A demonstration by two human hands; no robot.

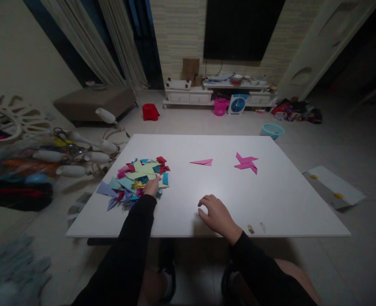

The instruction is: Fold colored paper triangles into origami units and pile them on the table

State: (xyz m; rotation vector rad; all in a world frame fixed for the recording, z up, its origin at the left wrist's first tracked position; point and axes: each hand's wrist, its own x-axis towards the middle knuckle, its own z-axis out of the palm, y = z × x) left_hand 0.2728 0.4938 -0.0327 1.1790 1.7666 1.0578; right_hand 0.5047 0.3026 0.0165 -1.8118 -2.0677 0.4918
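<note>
Nearest, by the front edge of a white surface [178, 223], two small items [251, 229], too tiny to identify. Just left of these, the right hand [218, 216], loosely curved, thumb apart from fingers, with nothing in its grasp. Slightly farther and to the left, the left hand [151, 187], fingers bent, touching the right side of a heap of folded papers [141, 171]; impossible to tell whether gripping a piece. Mostly beyond and to the left of that hand: pale green, purple, teal, red and gold. Ahead of the right hand, well apart from both hands, a pink folded paper [203, 162], its narrow point toward the heap. To the right of that, a four-armed magenta paper pinwheel [247, 162]. Farther off, on the floor, a turquoise basket [272, 129], then a red stool [150, 112]. Farthest, on the wall, a dark screen [242, 29].
</note>
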